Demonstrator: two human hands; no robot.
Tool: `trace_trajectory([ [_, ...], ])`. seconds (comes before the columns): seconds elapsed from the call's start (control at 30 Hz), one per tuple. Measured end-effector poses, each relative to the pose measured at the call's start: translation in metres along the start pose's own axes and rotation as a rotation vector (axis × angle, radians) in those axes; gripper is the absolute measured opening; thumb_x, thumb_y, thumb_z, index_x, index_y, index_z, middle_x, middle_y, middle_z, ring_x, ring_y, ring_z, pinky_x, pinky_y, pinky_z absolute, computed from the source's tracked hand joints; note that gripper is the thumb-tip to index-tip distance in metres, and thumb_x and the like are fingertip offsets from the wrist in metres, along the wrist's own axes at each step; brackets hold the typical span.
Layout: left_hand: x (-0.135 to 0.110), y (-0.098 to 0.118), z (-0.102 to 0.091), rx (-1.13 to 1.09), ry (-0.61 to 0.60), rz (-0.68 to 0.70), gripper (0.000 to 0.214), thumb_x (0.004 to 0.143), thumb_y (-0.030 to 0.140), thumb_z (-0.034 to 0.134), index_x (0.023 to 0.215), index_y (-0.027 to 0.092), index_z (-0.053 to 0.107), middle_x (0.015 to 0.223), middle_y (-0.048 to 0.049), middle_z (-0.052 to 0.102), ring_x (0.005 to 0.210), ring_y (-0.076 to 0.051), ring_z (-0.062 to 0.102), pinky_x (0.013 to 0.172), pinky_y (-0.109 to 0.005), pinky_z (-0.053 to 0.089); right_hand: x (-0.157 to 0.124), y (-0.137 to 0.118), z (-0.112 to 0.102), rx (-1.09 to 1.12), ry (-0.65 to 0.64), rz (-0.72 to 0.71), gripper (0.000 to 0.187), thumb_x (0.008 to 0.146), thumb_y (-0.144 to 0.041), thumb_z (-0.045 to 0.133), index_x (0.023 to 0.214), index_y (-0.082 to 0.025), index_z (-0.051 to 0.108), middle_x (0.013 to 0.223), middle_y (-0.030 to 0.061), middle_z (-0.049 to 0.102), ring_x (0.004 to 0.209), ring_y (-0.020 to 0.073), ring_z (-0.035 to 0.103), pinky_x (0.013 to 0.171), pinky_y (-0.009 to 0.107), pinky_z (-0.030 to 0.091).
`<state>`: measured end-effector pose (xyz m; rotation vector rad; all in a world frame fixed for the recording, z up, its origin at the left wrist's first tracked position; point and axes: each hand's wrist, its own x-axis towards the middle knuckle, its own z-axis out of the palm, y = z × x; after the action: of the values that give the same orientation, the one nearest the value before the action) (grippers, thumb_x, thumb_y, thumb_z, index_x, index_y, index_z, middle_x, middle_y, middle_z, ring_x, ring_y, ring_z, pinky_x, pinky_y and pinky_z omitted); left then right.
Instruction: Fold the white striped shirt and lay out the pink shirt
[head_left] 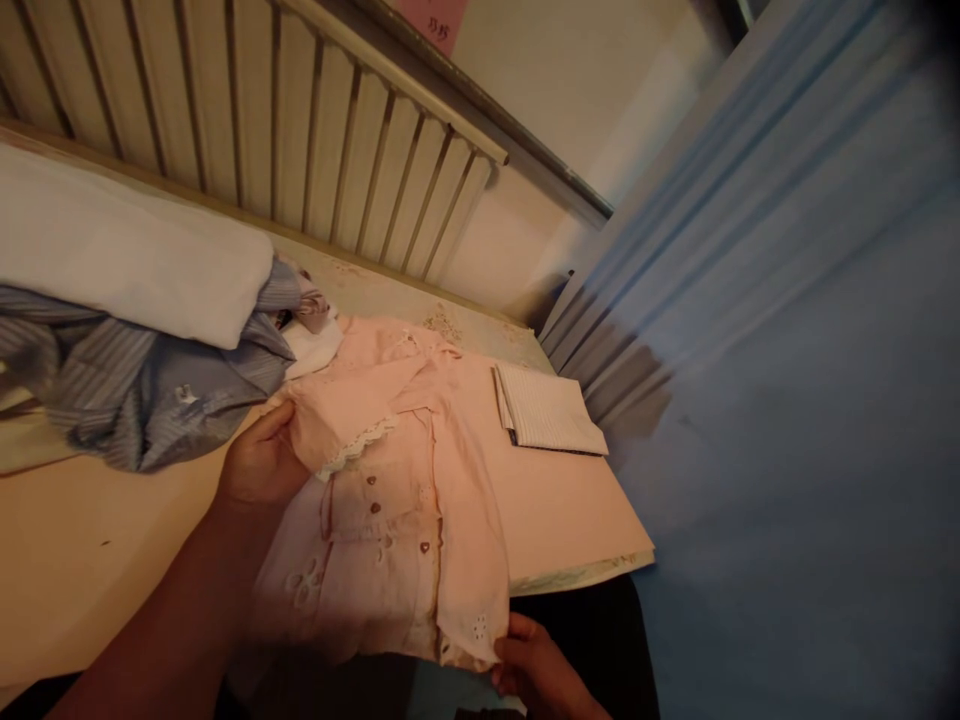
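A small pink jacket [397,440] with a lace-trimmed sleeve, dark buttons and cut-out flower embroidery lies spread over the front edge of the table. My left hand [262,455] pinches its folded sleeve at the left side, thumb on top. Down at the lower right, my right hand [536,660] grips the cuff of the other sleeve, which stretches straight towards me. The jacket's lower hem hangs past the table edge in shadow. Part of each hand's fingers is hidden by the cloth.
Left of the jacket lie a blue striped shirt [195,400] and a folded white cloth [135,250]. A folded striped cloth [551,410] rests on the table [585,510] at right. Behind stands a radiator [300,130]; a blue curtain [787,400] hangs along the right.
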<state>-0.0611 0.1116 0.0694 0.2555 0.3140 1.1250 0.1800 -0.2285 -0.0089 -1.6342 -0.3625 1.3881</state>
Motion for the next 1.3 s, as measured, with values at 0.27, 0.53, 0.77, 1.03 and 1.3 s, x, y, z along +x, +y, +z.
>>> trace_trajectory([
  [0.27, -0.006, -0.001, 0.010, 0.029, 0.009, 0.025, 0.040, 0.089, 0.020, 0.047, 0.127, 0.012, 0.054, 0.123, -0.0084, 0.066, 0.125, -0.020, 0.051, 0.112, -0.037, 0.035, -0.013, 0.002, -0.013, -0.176, -0.014, 0.014, 0.047, 0.059, -0.056, 0.075, 0.076, -0.014, 0.063, 0.071, 0.0035, 0.066, 0.050, 0.0101, 0.056, 0.049, 0.022, 0.039],
  [0.53, -0.002, -0.002, 0.003, 0.017, 0.028, -0.003, 0.038, 0.089, 0.018, 0.047, 0.125, 0.009, 0.056, 0.119, -0.0097, 0.067, 0.123, -0.021, 0.053, 0.111, -0.036, 0.037, -0.023, 0.004, -0.011, -0.505, 0.085, -0.168, 0.038, 0.077, -0.052, 0.056, 0.062, -0.017, 0.057, 0.051, -0.0025, 0.053, 0.049, 0.0113, 0.050, 0.052, 0.023, 0.037],
  [0.77, -0.002, -0.002, 0.005, 0.033, 0.013, 0.028, 0.036, 0.088, 0.015, 0.046, 0.122, 0.009, 0.058, 0.115, -0.0085, 0.070, 0.123, -0.019, 0.053, 0.110, -0.034, 0.038, -0.011, 0.017, -0.017, -0.670, 0.157, -0.254, 0.026, 0.076, -0.043, 0.055, 0.067, -0.018, 0.058, 0.060, -0.0030, 0.052, 0.055, 0.0113, 0.052, 0.053, 0.022, 0.040],
  [1.03, 0.003, -0.005, -0.001, 0.027, -0.036, 0.050, 0.036, 0.088, 0.016, 0.048, 0.123, 0.009, 0.057, 0.121, -0.0091, 0.067, 0.128, -0.020, 0.048, 0.112, -0.035, 0.035, 0.021, 0.027, -0.004, -0.566, 0.240, -0.260, 0.046, 0.060, -0.027, 0.066, 0.105, -0.019, 0.063, 0.078, 0.0012, 0.064, 0.062, 0.0150, 0.057, 0.053, 0.025, 0.045],
  [1.3, 0.001, -0.003, 0.000, 0.024, -0.030, 0.005, 0.036, 0.088, 0.016, 0.046, 0.122, 0.010, 0.057, 0.114, -0.0084, 0.070, 0.124, -0.021, 0.052, 0.112, -0.037, 0.035, 0.009, 0.010, 0.006, -0.428, 0.049, -0.347, 0.040, 0.063, -0.036, 0.072, 0.098, -0.018, 0.068, 0.094, 0.0068, 0.069, 0.091, 0.0254, 0.062, 0.086, 0.039, 0.046],
])
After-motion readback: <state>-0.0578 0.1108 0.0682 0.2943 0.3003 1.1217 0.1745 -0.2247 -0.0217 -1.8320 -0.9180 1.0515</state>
